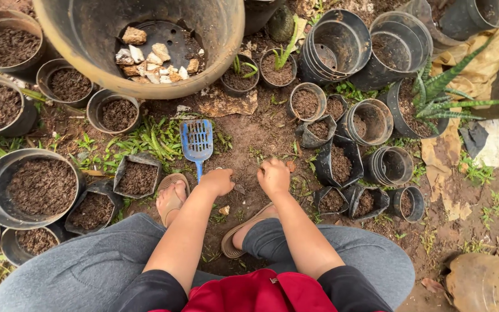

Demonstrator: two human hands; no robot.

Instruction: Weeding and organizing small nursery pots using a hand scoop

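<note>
My left hand (217,181) is closed around the handle of a blue slotted scoop (197,140), whose flat head lies on the bare dirt ahead of me. My right hand (274,175) is curled into a fist just to the right, down near the soil; whether it holds anything is hidden. Straight ahead stands a large black pot (76,34) tilted toward me, with pale stone chunks (152,58) on its bottom. My sandalled feet (171,196) rest on the ground below the hands.
Soil-filled black pots (41,186) and grow bags (137,176) ring the left side. Small bags (339,164) and empty stacked pots (336,49) crowd the right, beside a spiky striped plant (437,95). A tan sheet (480,69) lies at far right.
</note>
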